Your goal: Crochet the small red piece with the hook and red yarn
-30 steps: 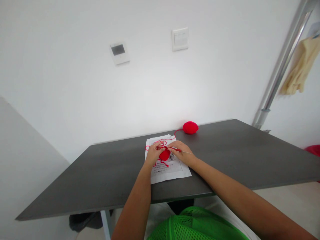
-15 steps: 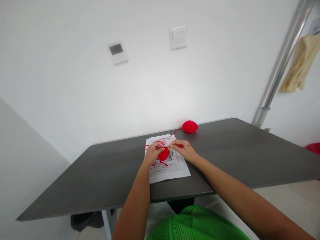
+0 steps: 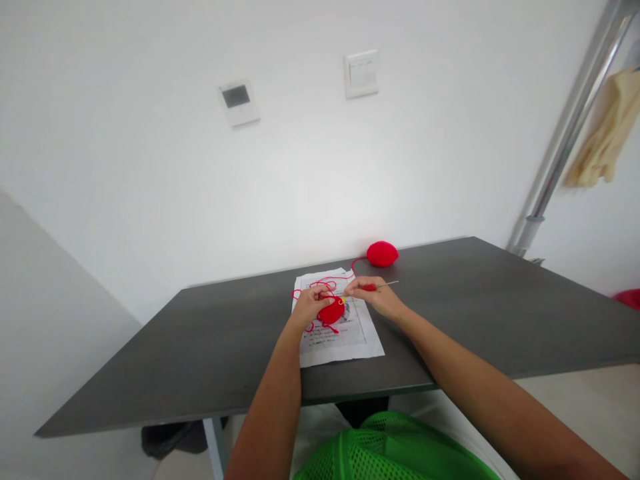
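two bare hands facing each other, both in a pinch, fingertips near but apart.
the bare left forearm [image 3: 278, 393] slants up and inward to the left wrist [image 3: 295, 327], where the bare left hand [image 3: 307, 307] turns rightward, fingers [image 3: 321, 290] stretched on the far side and thumb [image 3: 326, 302] on the near; the bare right forearm [image 3: 473, 370] reaches in diagonally from the lower right, and past the right wrist [image 3: 401, 315] the bare right hand [image 3: 377, 295] points left, back of the hand upward, fingers bent and gathered together at the tips.
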`<state>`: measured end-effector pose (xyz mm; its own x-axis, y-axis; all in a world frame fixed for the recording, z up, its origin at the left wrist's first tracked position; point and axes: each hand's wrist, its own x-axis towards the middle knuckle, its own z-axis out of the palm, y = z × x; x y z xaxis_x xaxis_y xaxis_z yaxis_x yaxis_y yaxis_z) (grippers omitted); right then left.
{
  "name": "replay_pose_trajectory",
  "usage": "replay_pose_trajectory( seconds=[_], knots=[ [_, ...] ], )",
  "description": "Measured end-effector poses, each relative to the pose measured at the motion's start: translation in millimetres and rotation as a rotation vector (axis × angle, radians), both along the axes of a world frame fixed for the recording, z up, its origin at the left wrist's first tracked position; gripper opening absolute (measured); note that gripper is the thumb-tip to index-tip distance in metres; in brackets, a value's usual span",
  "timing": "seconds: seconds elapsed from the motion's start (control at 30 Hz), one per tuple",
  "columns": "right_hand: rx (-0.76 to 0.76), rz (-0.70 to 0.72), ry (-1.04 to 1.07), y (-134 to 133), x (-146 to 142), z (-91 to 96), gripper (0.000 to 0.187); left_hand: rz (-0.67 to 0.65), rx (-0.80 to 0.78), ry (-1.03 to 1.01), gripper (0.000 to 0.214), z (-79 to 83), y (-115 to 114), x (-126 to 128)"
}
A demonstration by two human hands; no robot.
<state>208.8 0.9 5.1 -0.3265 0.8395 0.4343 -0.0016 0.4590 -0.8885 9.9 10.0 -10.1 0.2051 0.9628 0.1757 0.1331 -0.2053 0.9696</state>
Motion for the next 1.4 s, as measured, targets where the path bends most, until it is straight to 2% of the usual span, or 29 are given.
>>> replay_pose_trajectory(
  seconds=[0.23,0.4,0.53,0.63,0.77,0.93,1.2,1.4],
  knots=[
    [0.085,-0.014,-0.093,-6,2,8.1,0.015,0.003,0.004,0.003,0.028,-4.4,2,-1],
    [0.223,-0.031,-0.216,-7,5,9.3,0.014,-0.040,-0.022,-0.020,0.029,-4.6,2,-1],
    [0.289,-0.022,-0.245,-7,7,9.0,0.013,-0.007,-0.014,0.014,0.024,-3.4,1,-3],
    [0.236,-0.006,-0.211,-6,7,8.5,0.013,0.017,-0.013,0.037,0.020,-3.5,2,-4],
    [0.093,0.035,-0.085,-3,5,4.7,0.015,0.020,-0.067,0.025,0.024,-3.4,1,-4],
    [0.054,0.074,0.024,0,1,-0.2,0.017,-0.049,-0.181,-0.147,0.034,-0.5,-4,-3],
    [0.165,0.059,-0.037,-4,-4,-2.2,0.020,-0.180,-0.285,-0.324,0.036,4.3,-11,1],
    [0.398,0.063,-0.082,-5,-6,-6.4,0.016,-0.240,-0.306,-0.369,0.036,5.6,-11,-1]
  ],
)
